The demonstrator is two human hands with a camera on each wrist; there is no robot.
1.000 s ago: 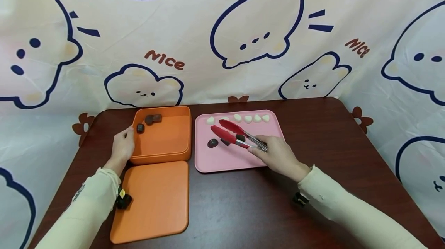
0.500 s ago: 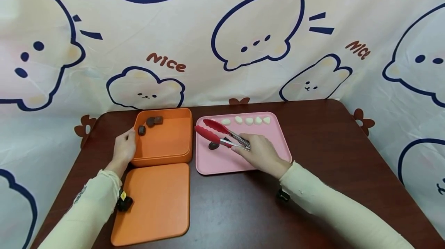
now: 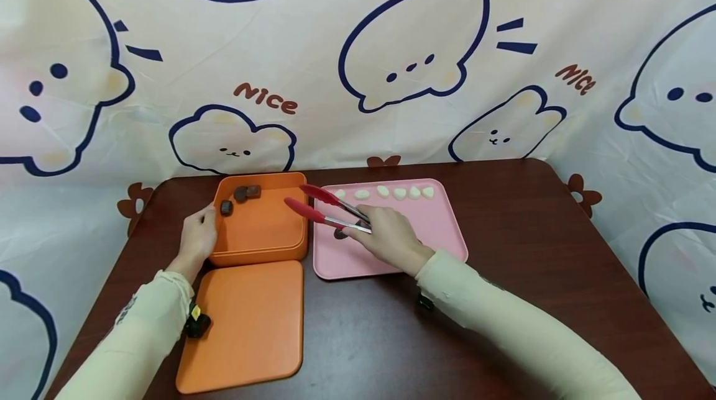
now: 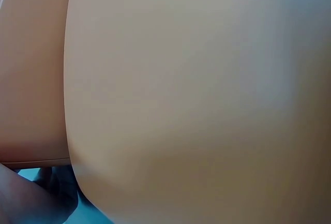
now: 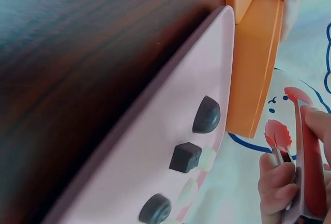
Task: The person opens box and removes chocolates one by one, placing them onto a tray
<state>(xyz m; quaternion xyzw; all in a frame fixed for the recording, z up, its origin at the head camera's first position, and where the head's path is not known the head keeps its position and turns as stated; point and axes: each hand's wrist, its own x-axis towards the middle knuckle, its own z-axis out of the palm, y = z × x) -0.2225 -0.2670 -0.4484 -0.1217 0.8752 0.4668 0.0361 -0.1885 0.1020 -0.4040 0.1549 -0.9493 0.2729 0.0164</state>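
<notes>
My right hand (image 3: 391, 235) holds a pair of tongs (image 5: 310, 167) with red tips and metal arms. The tips stand apart, nothing visible between them, above the right wall of the orange box (image 3: 263, 252). My left hand (image 3: 198, 235) grips that box by its left side. Inside, near the back left, lie three dark chocolates (image 3: 253, 192). On the pink tray (image 3: 431, 245), the right wrist view shows a dark dome-shaped chocolate (image 5: 207, 115), a square one (image 5: 185, 157) and a round one (image 5: 155, 208). Several white candies (image 3: 399, 194) line the tray's back edge.
In front of the box lies a flat orange lid (image 3: 246, 325), which fills most of the left wrist view. All this stands on a dark wooden table (image 3: 369, 338). A printed cloth (image 3: 313, 64) hangs behind the table's back edge.
My right hand has carried the tongs leftward, from over the dark chocolates on the tray to the box's right wall. The left hand keeps its hold on the box.
</notes>
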